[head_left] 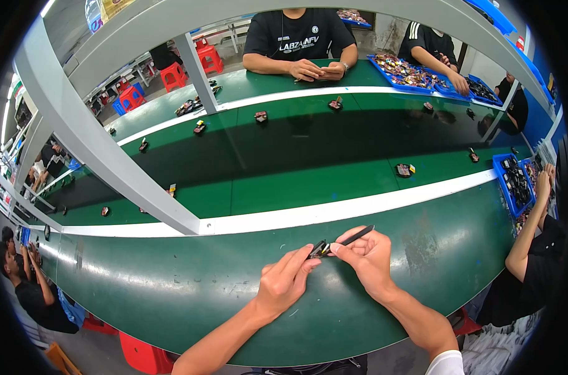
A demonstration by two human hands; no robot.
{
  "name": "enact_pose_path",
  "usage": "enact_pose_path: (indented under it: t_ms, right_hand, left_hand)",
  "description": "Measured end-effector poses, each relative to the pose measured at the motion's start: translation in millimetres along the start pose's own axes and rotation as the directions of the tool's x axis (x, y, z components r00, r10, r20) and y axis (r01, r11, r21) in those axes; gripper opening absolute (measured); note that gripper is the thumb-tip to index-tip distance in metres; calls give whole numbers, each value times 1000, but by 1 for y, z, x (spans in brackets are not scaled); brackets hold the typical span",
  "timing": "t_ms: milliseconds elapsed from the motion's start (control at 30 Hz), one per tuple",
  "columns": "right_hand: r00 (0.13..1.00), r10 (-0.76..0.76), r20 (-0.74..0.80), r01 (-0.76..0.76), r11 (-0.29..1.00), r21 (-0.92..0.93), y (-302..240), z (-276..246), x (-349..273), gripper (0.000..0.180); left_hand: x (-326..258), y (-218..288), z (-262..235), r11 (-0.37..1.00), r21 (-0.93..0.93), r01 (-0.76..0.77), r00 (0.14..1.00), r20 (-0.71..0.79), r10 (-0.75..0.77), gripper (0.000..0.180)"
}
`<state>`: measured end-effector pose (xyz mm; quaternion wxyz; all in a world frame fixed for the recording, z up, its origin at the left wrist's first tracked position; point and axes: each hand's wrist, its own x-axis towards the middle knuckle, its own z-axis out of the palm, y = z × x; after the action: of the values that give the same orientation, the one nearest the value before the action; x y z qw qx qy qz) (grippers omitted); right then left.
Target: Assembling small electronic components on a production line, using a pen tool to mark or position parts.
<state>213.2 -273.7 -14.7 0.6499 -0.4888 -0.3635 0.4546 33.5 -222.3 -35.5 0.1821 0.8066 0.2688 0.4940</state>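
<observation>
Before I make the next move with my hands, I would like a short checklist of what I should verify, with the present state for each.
1. Left hand holds the small black part: ok.
2. Right hand holds the black stick: ok.
3. Stick touches the part: cannot tell; fingers cover that spot.
4. Green table unmarked: not ok, scuffs show.
5. Co-worker's hands at right apart from yours: ok.

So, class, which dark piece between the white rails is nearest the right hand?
The dark piece with a pale right end, beyond the near rail, ahead and right of the right hand; the others lie farther off.
</observation>
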Motion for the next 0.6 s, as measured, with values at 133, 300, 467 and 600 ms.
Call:
enact_pose_path:
  t_ms: [133,300,467,600]
  right_hand:
    - [1000,-6,-15,5,998,-62,-4,-3,-1,10]
    - [993,116,4,-116,993,-6,-17,-7,3,10]
    - [997,71,19,-71,997,27,-8,-17,6,10]
    - [1000,8,8,-8,1000,-1,-3,-20,6,11]
  left_hand:
    - [4,1,1,993,65,-95,995,-14,96,26]
    - [6,4,2,987,98,-124,992,5,125,27]
    - [8,4,16,833,-419,362,930,93,-357,23]
    - [16,0,9,492,-595,636,754,341,-561,25]
